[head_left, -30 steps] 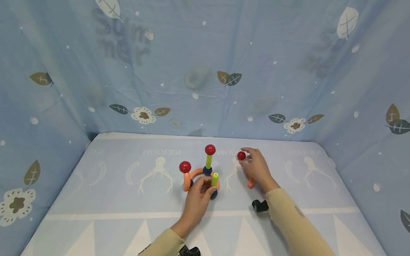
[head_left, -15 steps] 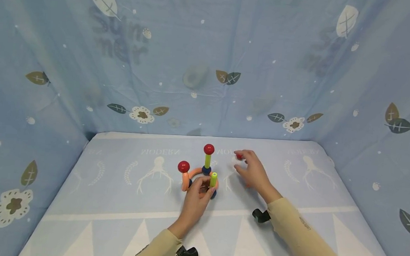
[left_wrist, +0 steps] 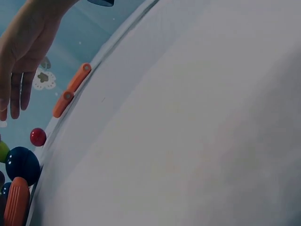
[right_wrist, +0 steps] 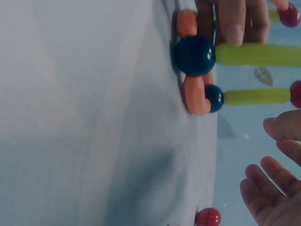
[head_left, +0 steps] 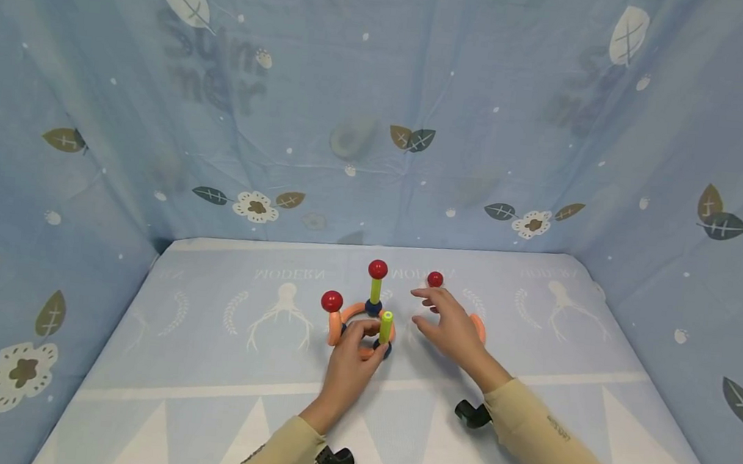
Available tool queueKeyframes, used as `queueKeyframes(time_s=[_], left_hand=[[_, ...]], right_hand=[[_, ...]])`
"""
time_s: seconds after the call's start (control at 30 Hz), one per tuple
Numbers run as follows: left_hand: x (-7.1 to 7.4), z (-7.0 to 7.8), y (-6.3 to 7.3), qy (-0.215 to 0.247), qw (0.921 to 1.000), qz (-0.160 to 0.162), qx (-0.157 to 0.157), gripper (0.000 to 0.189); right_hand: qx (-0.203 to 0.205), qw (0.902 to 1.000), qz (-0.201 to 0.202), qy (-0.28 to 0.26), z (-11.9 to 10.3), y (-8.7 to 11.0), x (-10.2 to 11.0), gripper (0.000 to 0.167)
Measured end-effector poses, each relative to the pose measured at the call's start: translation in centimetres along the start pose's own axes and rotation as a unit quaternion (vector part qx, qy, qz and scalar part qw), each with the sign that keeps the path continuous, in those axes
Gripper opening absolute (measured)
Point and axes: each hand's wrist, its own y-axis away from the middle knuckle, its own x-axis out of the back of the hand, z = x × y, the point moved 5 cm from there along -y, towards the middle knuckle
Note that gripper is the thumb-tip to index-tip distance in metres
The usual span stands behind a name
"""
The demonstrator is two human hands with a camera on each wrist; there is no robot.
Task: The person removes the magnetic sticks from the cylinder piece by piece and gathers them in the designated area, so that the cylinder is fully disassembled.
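A toy structure of orange curved pieces [head_left: 334, 327], navy balls [right_wrist: 194, 55] and yellow-green rods stands on the table. Its rear rod [head_left: 376, 291] carries a red ball [head_left: 378, 269], and another red ball [head_left: 332, 301] tops the left piece. With thumb and fingers my left hand [head_left: 348, 366] pinches the front rod [head_left: 386, 327] near its base; that rod has a bare top. To the right, my right hand [head_left: 452, 333] hovers with fingers spread and holds nothing. Just behind it lies a loose red ball [head_left: 435, 279].
Orange curved pieces [left_wrist: 79, 77] lie on the table to the right, partly hidden by the right hand in the head view. A dark red thing [head_left: 434, 309] shows beneath its fingers. Patterned curtains [head_left: 382, 115] stand around the table's back and sides.
My right hand has drawn back from the loose red ball, coming nearer and slightly left, with its fingers spreading. The ball stays on the table. My left hand keeps its hold.
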Motion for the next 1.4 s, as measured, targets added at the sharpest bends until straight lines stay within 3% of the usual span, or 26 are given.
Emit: queueKeyframes(time_s=[0.2, 0.43, 0.73, 1.4], left_hand=[[0.1, 0.0, 0.1, -0.060, 0.9982, 0.003, 0.000, 0.041], [0.1, -0.3, 0.1, -0.078, 0.9968, -0.010, 0.013, 0.040], [0.0, -0.4, 0.1, -0.107, 0.9939, -0.019, 0.019, 0.036], [-0.1, -0.4, -0.1, -0.120, 0.9925, -0.017, 0.015, 0.030]], right_hand=[[-0.002, 0.9981, -0.020, -0.058, -1.2, 1.1, -0.9, 0.048], [-0.007, 0.9911, -0.045, -0.125, -2.2, 2.0, -2.5, 0.044], [-0.013, 0.9847, -0.042, -0.169, -2.8, 2.2, -3.5, 0.035], [-0.026, 0.9829, -0.030, -0.180, -2.5, 2.1, -4.3, 0.024]])
